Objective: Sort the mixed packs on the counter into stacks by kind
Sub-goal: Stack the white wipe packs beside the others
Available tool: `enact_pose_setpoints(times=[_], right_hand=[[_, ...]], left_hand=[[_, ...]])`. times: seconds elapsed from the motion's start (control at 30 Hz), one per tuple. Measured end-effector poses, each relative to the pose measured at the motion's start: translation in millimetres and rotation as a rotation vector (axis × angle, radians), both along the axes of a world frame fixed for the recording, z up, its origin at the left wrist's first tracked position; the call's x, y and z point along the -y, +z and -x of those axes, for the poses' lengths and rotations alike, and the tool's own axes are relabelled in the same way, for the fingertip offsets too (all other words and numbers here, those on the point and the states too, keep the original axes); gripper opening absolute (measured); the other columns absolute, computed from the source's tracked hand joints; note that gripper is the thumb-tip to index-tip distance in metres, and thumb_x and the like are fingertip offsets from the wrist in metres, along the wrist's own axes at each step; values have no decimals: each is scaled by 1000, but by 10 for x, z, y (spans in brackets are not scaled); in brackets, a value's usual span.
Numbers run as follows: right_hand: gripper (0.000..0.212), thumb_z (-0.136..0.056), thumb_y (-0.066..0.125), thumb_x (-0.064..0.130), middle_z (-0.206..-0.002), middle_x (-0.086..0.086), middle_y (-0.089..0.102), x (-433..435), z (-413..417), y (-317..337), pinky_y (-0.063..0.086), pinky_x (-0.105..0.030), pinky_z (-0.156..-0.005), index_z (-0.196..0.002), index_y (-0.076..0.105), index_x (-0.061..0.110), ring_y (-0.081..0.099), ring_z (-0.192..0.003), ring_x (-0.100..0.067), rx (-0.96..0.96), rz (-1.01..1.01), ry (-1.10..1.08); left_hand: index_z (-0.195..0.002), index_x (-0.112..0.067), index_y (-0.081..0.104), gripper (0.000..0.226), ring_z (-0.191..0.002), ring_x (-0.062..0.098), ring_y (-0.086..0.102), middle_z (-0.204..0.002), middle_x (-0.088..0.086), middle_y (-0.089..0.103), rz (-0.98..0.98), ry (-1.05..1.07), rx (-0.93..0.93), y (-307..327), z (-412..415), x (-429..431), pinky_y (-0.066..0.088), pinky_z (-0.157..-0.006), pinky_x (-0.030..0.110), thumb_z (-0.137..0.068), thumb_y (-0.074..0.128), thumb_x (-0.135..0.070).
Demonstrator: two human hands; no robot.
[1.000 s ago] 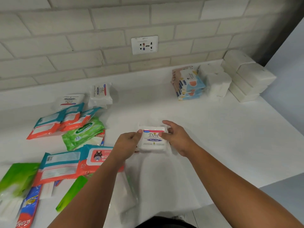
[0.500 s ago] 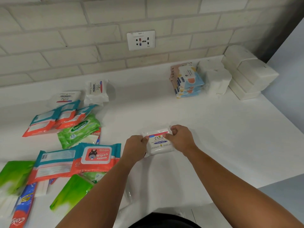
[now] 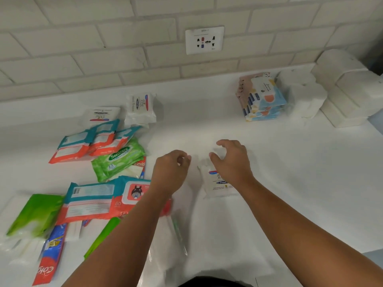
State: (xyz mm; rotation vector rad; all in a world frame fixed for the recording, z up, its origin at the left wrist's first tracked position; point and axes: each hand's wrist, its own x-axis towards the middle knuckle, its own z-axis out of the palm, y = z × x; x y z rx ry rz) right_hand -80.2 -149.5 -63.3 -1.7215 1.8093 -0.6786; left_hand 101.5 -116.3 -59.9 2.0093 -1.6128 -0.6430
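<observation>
Both hands hover just over the white counter (image 3: 300,183) with nothing in them. The right hand (image 3: 232,162) is spread with its fingers bent, and the left hand (image 3: 172,172) is loosely curled beside it. The Dove pack (image 3: 216,184) lies flat on the counter at centre frame, its right edge hidden under the right wrist.

The left forearm crosses a large teal-and-orange wipes pack (image 3: 99,199) and hides its right end. A clear plastic bag (image 3: 167,245) lies at lower centre. To the left, a loose heap fills the counter: a green Sanicare pack (image 3: 119,160), three smaller teal-and-orange packs (image 3: 91,141), plain green packs (image 3: 35,214) and a Colgate box (image 3: 49,257) at lower left. Two more Dove packs (image 3: 141,106) sit at upper left, close to the wall.

At upper right are a neat stack of blue packs (image 3: 264,100), white packs (image 3: 304,98) and taller white stacks (image 3: 348,90) in the corner. Pale brick-shaped tiles (image 3: 103,59) back the counter, with a wall socket (image 3: 204,40) at top centre.
</observation>
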Motion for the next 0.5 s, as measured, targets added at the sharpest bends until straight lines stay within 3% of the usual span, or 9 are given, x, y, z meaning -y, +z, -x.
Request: enact_pose_setpoints(times=[0.1,0.27,0.43,0.5], right_hand=[[36,-89,66,35,-125,0,60,122,-350,40,38,-24,-93,-122,64,21,49,-121,-19,67,28,89],[33,-89,67,34,-120,-3,63,441,-1026,115,46,-27,-91,-118,66,18,59,-109,-19,129,63,174],[38,-92,62,32,-125,-6,64,805,-1599,156,42,-23,-85,-126,63,14,60,-112,-22,164,-4,205],[42,-94,60,33,-129,-6,63,960,-1783,141,38,-21,-85,-130,59,12,58,-117,-23,167,-59,199]], left_hand=[[-110,-18,73,24,-83,11,62,-100,-3,73,86,20,40,207,-320,136,44,-78,20,-100,57,-33],[-107,-11,73,23,-85,22,67,-96,5,75,199,18,111,423,-892,486,53,-81,31,-99,59,-27],[-98,-8,74,23,-92,32,66,-97,12,75,198,4,242,474,-1374,908,37,-73,27,-97,57,-24],[-96,-8,74,24,-94,33,65,-99,12,75,180,11,265,457,-1521,1050,38,-76,29,-98,56,-24]])
